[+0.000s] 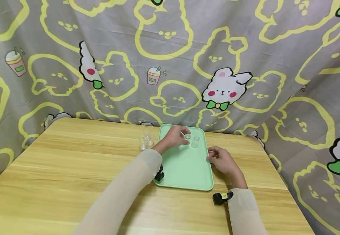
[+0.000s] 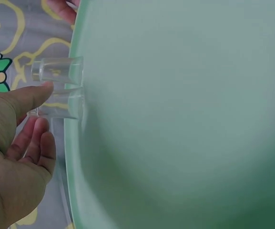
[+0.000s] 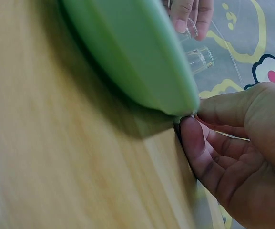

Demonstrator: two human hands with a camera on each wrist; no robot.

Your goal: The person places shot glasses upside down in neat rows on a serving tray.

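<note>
Head camera high, looking forward and down over table point(image 1: 70, 169) and curtain point(image 1: 172, 73). Wrist cameras point(image 1: 223, 197) very close, tipped sideways, facing the curtain; both catch green tray point(image 2: 185, 95) and two clear glasses point(image 2: 56, 70).

A curtained-off nook, room type unclear: grey curtain point(image 1: 175, 70) with yellow cartoon outlines hangs behind and beside a wood-grain worktop point(image 1: 70, 169).

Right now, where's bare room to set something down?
The near half of the green tray, and the wooden table left of the clustered clear cups. It's crowded at the tray's far end, with two more cups and the left hand, and at its right rim, by the right hand.
</note>
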